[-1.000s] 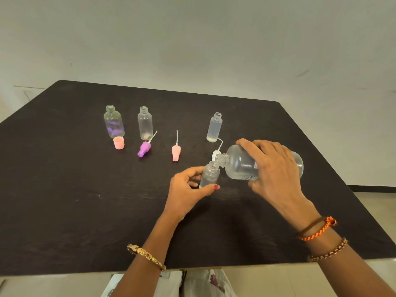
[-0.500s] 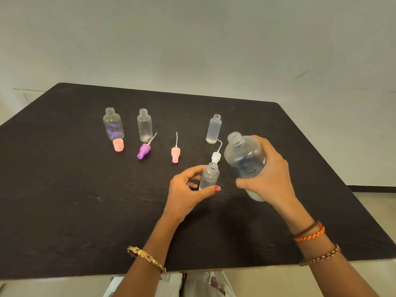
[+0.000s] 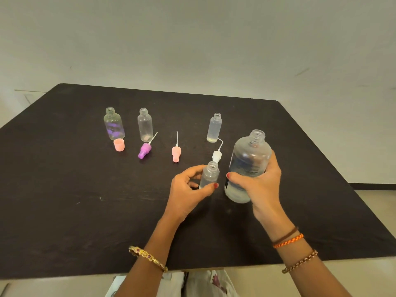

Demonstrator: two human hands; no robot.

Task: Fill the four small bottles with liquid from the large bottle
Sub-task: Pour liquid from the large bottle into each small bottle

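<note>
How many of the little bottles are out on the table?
4. Three small bottles stand uncapped along the back: one far left, one beside it, one further right. The left hand holds the fourth.

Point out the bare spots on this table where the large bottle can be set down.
Bare: the table left of the left hand, and the strip right of the right hand holding the large bottle. Crowded: the far row of small bottles with loose caps, from the pink cap to the white nozzle.
</note>
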